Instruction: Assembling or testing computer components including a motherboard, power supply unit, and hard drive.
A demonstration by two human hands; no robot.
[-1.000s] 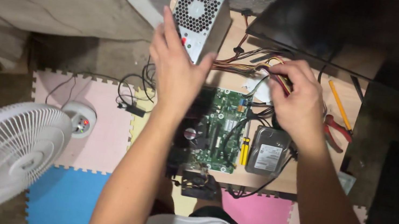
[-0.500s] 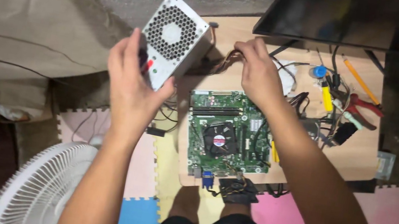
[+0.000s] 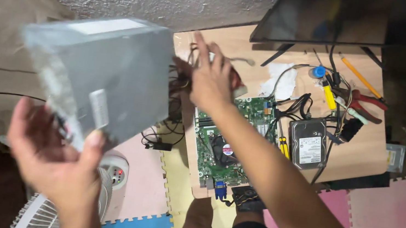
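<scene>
The left hand (image 3: 53,160), lower left of frame, grips the grey power supply box (image 3: 95,75), now lifted off the surface (image 3: 358,147) and tilted toward the camera. The right hand (image 3: 212,79), at centre, closes on its cable bundle (image 3: 181,79). Green motherboard (image 3: 227,135) and hard drive (image 3: 309,141) lie right. No containers visible.

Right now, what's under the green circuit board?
The green circuit board lies flat on a low wooden board. Under that are foam floor mats in pink, yellow and blue. The wood directly beneath the circuit board is covered, so anything there cannot be seen.
</scene>
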